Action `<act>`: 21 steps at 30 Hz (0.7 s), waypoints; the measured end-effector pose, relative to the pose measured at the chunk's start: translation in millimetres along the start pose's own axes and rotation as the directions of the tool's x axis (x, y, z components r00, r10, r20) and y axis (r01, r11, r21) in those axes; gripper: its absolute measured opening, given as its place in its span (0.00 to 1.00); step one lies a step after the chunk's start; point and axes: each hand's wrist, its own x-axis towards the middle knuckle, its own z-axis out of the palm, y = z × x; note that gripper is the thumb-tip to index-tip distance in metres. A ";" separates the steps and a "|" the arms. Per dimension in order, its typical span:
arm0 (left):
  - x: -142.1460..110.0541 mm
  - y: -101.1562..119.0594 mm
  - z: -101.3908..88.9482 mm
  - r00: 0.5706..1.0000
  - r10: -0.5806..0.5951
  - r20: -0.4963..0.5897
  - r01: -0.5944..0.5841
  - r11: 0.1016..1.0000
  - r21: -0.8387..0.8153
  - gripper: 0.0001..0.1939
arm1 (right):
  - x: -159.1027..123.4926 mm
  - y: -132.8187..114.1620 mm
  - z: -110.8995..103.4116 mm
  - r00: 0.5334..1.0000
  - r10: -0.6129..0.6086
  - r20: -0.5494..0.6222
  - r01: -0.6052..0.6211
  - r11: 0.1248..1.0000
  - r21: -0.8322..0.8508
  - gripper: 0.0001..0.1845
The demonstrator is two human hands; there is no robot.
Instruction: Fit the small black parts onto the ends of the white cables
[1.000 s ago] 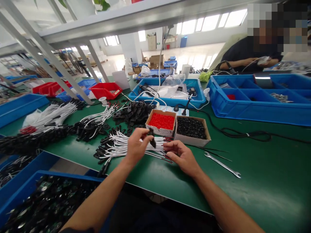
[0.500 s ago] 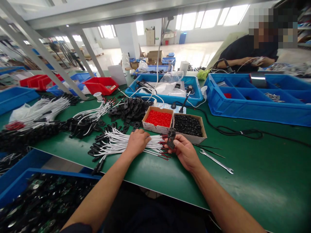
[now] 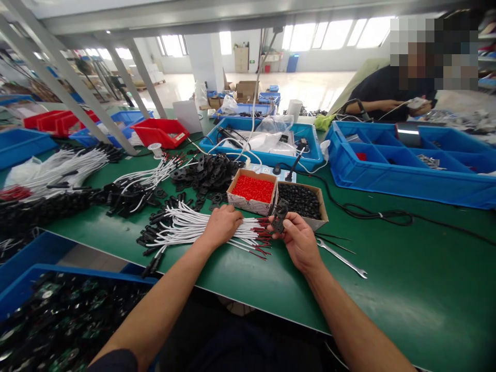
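Note:
Across the bench lies a bundle of white cables [image 3: 186, 222] with black connectors at the left end and bare red and black wire ends at the right. My left hand [image 3: 222, 225] rests on the bundle, its fingers curled down round some cables; the fingertips are partly hidden. Right of it, my right hand [image 3: 298, 238] pinches a small black plastic part [image 3: 279, 216] between thumb and fingers. That part is held up beside the red wire ends, in front of a box of small black pieces [image 3: 298, 200]. A box of small red pieces [image 3: 252, 189] stands behind the cables.
An open-end wrench [image 3: 343, 259] lies right of my right hand. Behind are a pile of black plastic parts [image 3: 211, 173], a power strip [image 3: 267, 169] and a blue divided bin [image 3: 411, 181]. A blue crate [image 3: 77, 271] stands lower left. Another person [image 3: 372, 93] works across the bench.
The black plastic part has tilted and shifted slightly right in my right hand. My left hand stays on the cables. The view has shifted a little.

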 end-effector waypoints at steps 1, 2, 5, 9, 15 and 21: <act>1.3 2.0 -1.1 1.000 0.000 0.006 0.000 1.000 0.009 0.14 | 0.2 0.0 -0.4 1.000 -0.004 -0.005 0.004 1.000 -0.006 0.13; 2.6 3.8 -1.4 1.000 -0.006 0.002 0.006 1.000 0.012 0.14 | 0.4 0.2 -0.9 1.000 -0.006 -0.010 0.006 1.000 -0.015 0.14; 5.6 6.5 1.8 1.000 -0.029 -0.005 0.029 0.999 -0.019 0.10 | 1.0 0.9 -2.2 1.000 -0.011 -0.023 0.010 0.999 -0.037 0.15; 8.5 1.8 9.1 0.999 -0.037 -0.028 0.035 0.996 -0.081 0.06 | 1.2 0.7 -1.9 1.000 -0.013 -0.027 0.012 0.999 -0.033 0.15; 4.1 -7.5 2.0 0.961 -0.091 -0.262 -0.044 0.884 -0.466 0.05 | 2.4 -1.4 -1.7 0.996 -0.036 -0.084 0.037 0.999 0.006 0.16; -9.8 10.4 -7.4 0.876 -0.144 -0.461 -0.161 0.813 -0.559 0.09 | 3.1 -0.7 0.1 0.997 -0.025 -0.078 0.028 0.999 0.037 0.16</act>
